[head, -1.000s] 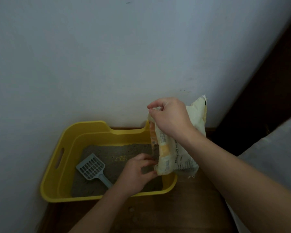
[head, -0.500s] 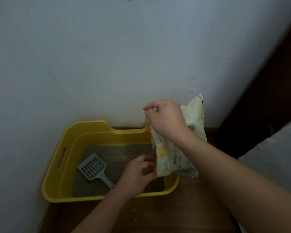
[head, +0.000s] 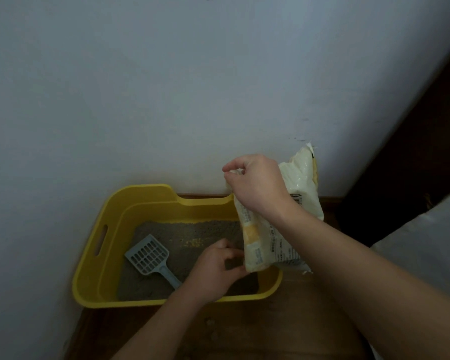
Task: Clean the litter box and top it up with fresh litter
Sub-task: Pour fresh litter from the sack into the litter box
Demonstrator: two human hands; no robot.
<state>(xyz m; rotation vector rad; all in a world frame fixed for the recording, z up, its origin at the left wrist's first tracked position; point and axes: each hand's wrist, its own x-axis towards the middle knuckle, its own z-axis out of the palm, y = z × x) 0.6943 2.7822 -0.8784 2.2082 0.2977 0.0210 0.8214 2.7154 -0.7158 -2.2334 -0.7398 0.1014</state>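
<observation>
- Pale, bare wall [head: 166,100] fills the upper view and meets a dark wooden floor [head: 244,331], where a yellow litter box [head: 99,255] sits pushed up close to the wall's foot.
- Inside the box lies a thin bed of grey litter [head: 205,232] with a small patch of yellowish grains [head: 192,241] on top, which suggests pouring has only begun. A grey slotted scoop [head: 148,255] lies on the litter toward the left, its handle pointing at the near rim.
- The litter bag [head: 299,183] hangs over the box's right end, partly past its right rim, with one end down near the box.
- The right hand [head: 257,185] is closed, pinching the upper end of the bag between fingertips and thumb.
- The left hand [head: 216,268] is curled shut on the bag's lower corner, inside the box just above the litter.
- The bag looks like a soft, smooth plastic film, bulging with loose grains, so it is likely weighty, floppy and a bit slippery. Bunching the film at the two ends, as both hands do, seems the surest hold; a grip on the mid-panel would probably slide.
- Room is tight behind, with the wall just past the far rim, and a dark upright surface [head: 413,152] stands to the right. Open floor lies at the near side, and a pale cloth [head: 426,242] edges in at the right.
- The risk, as I judge it, is grains spilling over the right rim.
</observation>
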